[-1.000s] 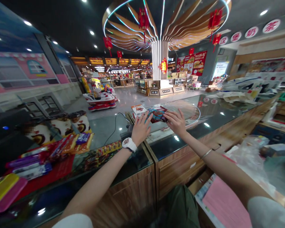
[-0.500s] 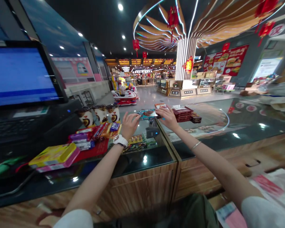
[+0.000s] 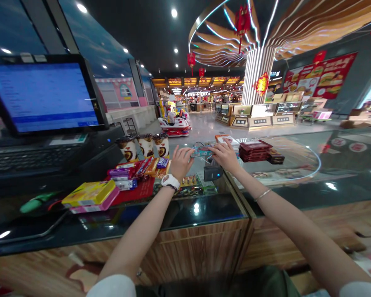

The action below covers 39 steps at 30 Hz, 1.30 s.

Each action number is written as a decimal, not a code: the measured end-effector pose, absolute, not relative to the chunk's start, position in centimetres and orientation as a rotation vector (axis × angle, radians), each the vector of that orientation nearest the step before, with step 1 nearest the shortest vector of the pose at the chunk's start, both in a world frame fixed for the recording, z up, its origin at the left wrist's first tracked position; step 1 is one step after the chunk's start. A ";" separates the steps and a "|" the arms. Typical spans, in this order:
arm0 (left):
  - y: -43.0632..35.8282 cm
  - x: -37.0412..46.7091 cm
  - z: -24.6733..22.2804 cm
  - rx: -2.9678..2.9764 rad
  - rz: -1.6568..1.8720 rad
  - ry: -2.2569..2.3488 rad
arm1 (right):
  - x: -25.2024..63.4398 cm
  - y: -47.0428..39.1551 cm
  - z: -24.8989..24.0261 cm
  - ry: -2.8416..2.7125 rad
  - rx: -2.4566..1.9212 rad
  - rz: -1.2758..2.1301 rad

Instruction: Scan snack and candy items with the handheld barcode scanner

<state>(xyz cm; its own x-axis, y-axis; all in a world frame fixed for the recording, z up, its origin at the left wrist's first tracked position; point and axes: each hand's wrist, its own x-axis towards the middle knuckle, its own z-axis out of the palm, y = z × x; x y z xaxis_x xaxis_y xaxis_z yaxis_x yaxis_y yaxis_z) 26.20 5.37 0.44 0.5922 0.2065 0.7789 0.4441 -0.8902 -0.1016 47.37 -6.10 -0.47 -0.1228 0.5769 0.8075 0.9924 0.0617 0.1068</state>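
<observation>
Between my two hands is a thin light-blue box (image 3: 201, 153), turned so that mostly its narrow edge faces me. My left hand (image 3: 181, 161), with a white watch at the wrist, grips its left end. The right end is held in the fingers of my right hand (image 3: 226, 156), which has a silver bangle on its wrist. Just below the box a small black device (image 3: 212, 173) with a blue light stands on the glass counter. Behind my right hand lies an orange and white box (image 3: 228, 141), partly hidden by it.
Right of my hands are stacked dark red packs (image 3: 254, 152) and small brown boxes (image 3: 275, 157). On the left stand three lidded cups (image 3: 160, 146), wrapped snack bars (image 3: 123, 184), a yellow box (image 3: 91, 193) on a pink one, a keyboard (image 3: 34, 152) and a monitor (image 3: 46, 99).
The light-blue box has tipped from showing its printed face to showing its narrow edge. Both hands still hold it. The view has swung left, so everything sits further right.
</observation>
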 end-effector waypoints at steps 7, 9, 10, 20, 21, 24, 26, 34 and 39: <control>4.9 26.1 0.4 -2.575 -1.158 -0.506 | 47.3 -6.3 -0.7 -1.766 -1.609 -0.867; 5.1 26.0 0.3 -2.569 -1.161 -0.517 | 47.4 -6.3 -0.6 -1.802 -1.586 -0.844; 5.2 25.9 0.3 -2.565 -1.167 -0.525 | 47.6 -6.4 -0.5 -1.830 -1.566 -0.823; 7.9 24.7 0.3 -2.508 -1.276 -0.738 | 53.8 -6.7 -1.4 -1.959 -1.633 -0.377; 8.0 24.6 0.3 -2.506 -1.277 -0.753 | 54.0 -6.5 -1.7 -1.999 -1.631 -0.330; 8.2 24.6 0.2 -2.510 -1.270 -0.774 | 53.5 -5.8 -2.5 -2.132 -1.548 -0.207; 8.2 24.7 0.1 -2.517 -1.261 -0.781 | 53.0 -5.4 -2.8 -2.207 -1.486 -0.123; 8.3 25.0 -0.4 -2.552 -1.278 -0.762 | 52.0 -5.1 -3.4 -2.281 -1.395 0.005; 8.6 25.1 -0.7 -2.554 -1.327 -0.731 | 52.2 -4.8 -3.9 -2.316 -1.361 -0.007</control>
